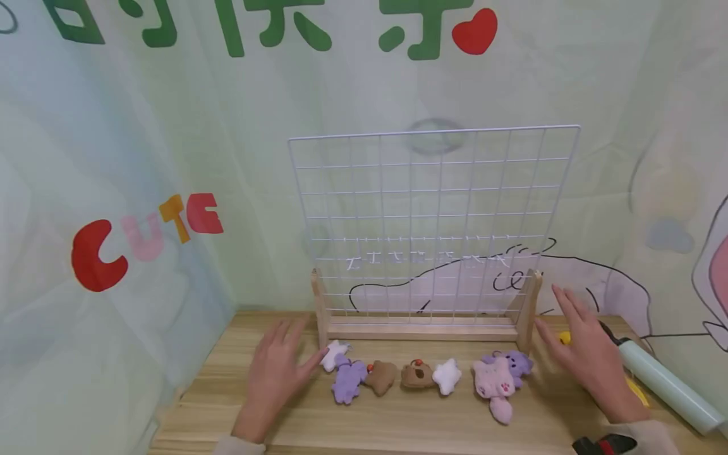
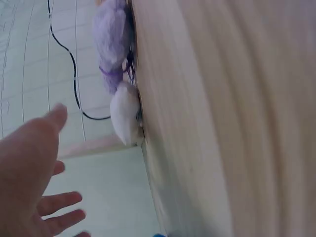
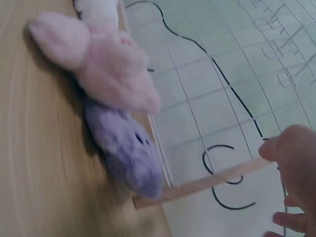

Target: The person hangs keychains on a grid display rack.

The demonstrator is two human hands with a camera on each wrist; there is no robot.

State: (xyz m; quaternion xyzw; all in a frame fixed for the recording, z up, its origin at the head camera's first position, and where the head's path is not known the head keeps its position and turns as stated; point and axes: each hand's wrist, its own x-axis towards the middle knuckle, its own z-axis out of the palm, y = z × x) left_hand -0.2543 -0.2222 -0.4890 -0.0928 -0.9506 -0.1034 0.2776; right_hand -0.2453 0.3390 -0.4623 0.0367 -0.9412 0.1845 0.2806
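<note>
Head view: left hand [image 1: 279, 370] flat-ish at table's left, fingers spread, holding nothing. Thumb comes right up to the left star [image 1: 334, 355]; can't confirm contact, left wrist view suggests a gap. Next to it, purple toy [image 1: 348, 381], then brown toy [image 1: 382, 378]. Gap, then bear [image 1: 417, 374] with right star [image 1: 446, 377] against its right side. Another gap, then pink toy [image 1: 493, 378], partly covering the far purple one [image 1: 516, 365].

All seven lie loose on the table [image 1: 432, 423], on the near side of the rack. Likely laid there to sit within reach of both hands and not block the grid [image 1: 440, 215]. Grid stands up because the wooden base [image 1: 421, 331] and its end posts carry it; white hooks [image 1: 418, 257] run in a row across its lower half, nothing on them.

Right hand [image 1: 594, 360] open beside the right post [image 1: 533, 303], empty too; post contact unclear. Yellow item [image 1: 565, 337] half hidden behind it. Far right: pale tube [image 1: 665, 382], probably parked aside for working room.
</note>
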